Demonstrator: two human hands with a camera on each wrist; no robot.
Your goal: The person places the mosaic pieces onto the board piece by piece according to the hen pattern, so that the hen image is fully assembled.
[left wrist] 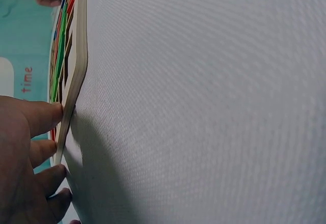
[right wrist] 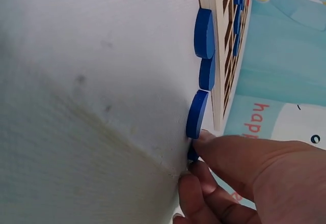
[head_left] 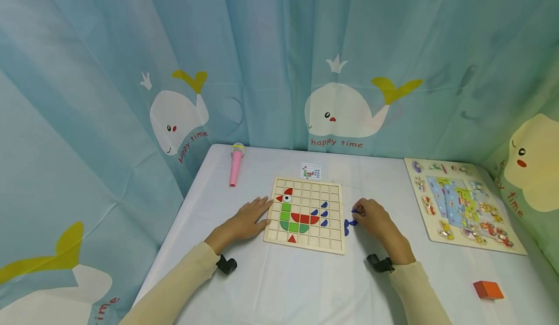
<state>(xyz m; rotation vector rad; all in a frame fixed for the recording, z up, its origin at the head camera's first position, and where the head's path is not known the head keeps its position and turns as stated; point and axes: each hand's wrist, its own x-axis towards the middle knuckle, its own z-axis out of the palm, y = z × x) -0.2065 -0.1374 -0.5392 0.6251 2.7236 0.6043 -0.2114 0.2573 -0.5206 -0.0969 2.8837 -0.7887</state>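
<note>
A wooden grid board [head_left: 305, 245] lies on the table, with red, green and blue pieces forming a bird in its cells. My left hand [head_left: 249, 219] rests at the board's left edge, its fingers spread and touching the side. Off the right edge, my right hand [head_left: 372, 217] pinches a blue half-round piece [right wrist: 193, 151] between thumb and fingers, close to the tabletop. Other loose blue half-round pieces [right wrist: 204, 33] lie between that hand and the board. Part of the pinched piece is hidden by the thumb.
Behind the board is a small picture card [head_left: 310, 171] showing a similar bird. A pink toy microphone [head_left: 235, 167] lies at the back left. On the right are a wooden puzzle board [head_left: 419, 218] and an orange block [head_left: 488, 290]. A whale-print curtain [head_left: 271, 106] borders the table.
</note>
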